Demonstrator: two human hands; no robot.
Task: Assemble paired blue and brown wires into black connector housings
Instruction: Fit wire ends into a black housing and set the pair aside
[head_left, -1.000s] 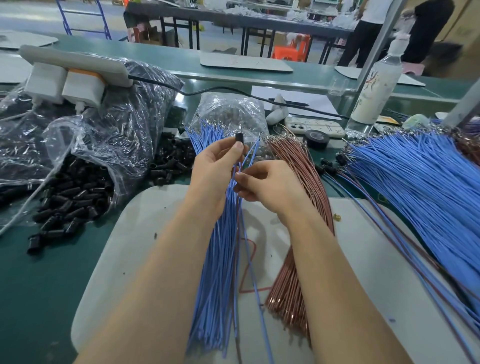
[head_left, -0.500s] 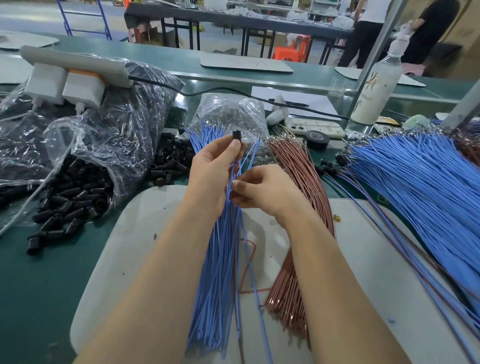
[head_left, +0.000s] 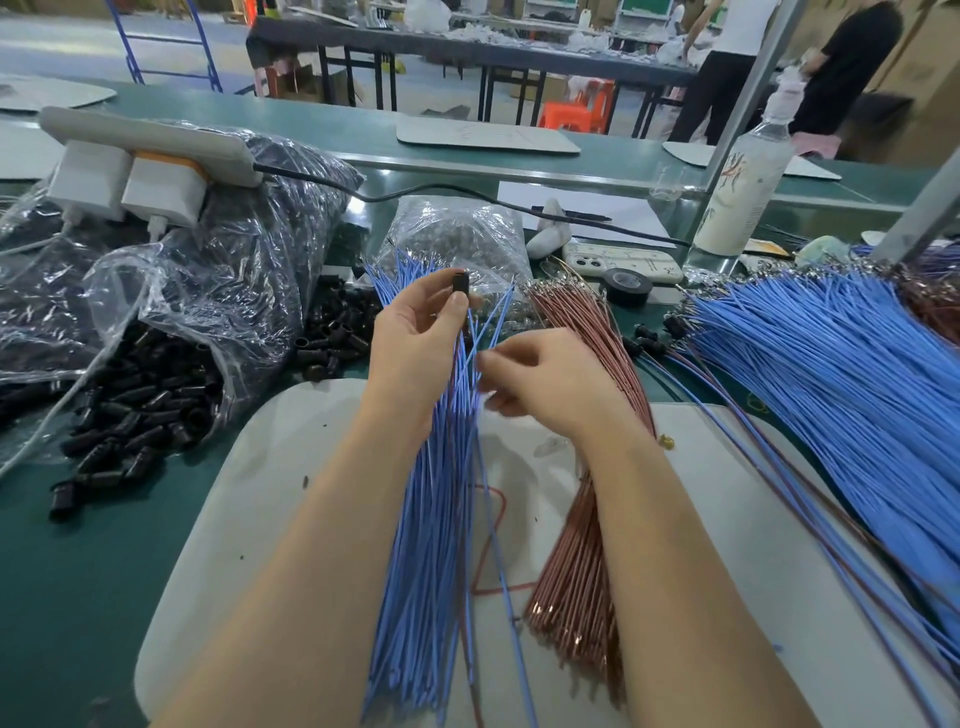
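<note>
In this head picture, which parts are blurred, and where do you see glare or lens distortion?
Head view: the right hand is motion-blurred at its fingertips, while the left hand and the black housing it pinches are sharp; glare streaks the plastic bag; the wide lens seems to tilt the metal post.

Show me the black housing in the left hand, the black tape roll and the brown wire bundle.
black housing (head_left: 460, 283): head view, middle of its side.
black tape roll (head_left: 626, 298): head view, its front wall.
brown wire bundle (head_left: 571, 571): head view, its lower part.
</note>
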